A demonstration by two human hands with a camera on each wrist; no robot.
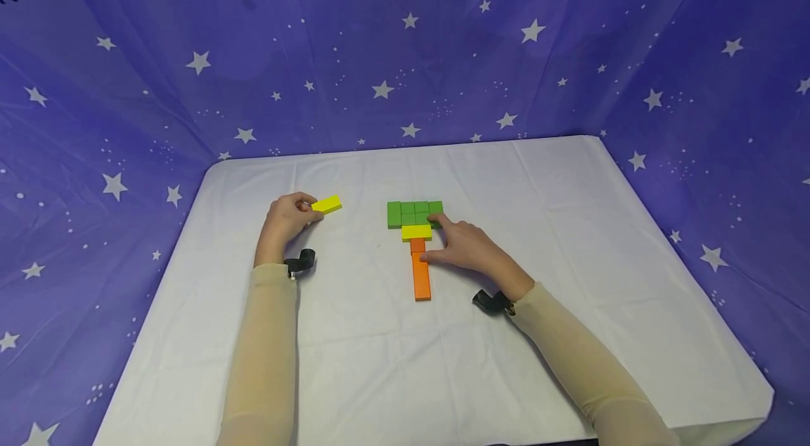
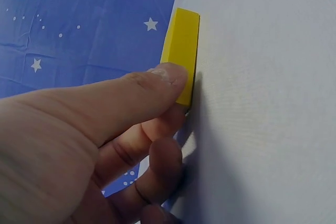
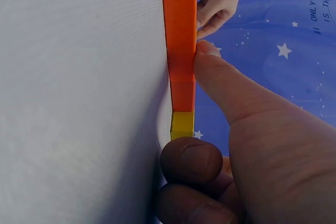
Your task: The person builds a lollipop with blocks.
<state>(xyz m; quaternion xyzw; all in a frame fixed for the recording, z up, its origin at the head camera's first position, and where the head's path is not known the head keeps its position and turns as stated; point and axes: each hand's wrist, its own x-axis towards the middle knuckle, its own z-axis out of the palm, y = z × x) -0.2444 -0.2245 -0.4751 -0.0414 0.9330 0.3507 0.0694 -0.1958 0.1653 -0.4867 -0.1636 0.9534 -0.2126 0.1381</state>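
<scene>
My left hand (image 1: 286, 222) pinches a yellow rectangular block (image 1: 328, 205) at one end between thumb and fingers, close to the tablecloth, left of the block figure. In the left wrist view the rest of that yellow block (image 2: 185, 40) sticks out past the thumb. Several green blocks (image 1: 408, 212) lie edge to edge as the figure's wide top. Below them run a flat yellow block (image 1: 415, 233), a short dark-orange block (image 1: 418, 245) and a long orange block (image 1: 421, 281). My right hand (image 1: 471, 247) spans the figure's right side, index finger at the green blocks, thumb at the long orange block.
A white cloth (image 1: 361, 376) covers the table. Purple curtains (image 1: 329, 38) with stars hang behind it and at both sides. A black wrist camera (image 1: 302, 261) sits at the left wrist and another wrist camera (image 1: 492, 302) at the right.
</scene>
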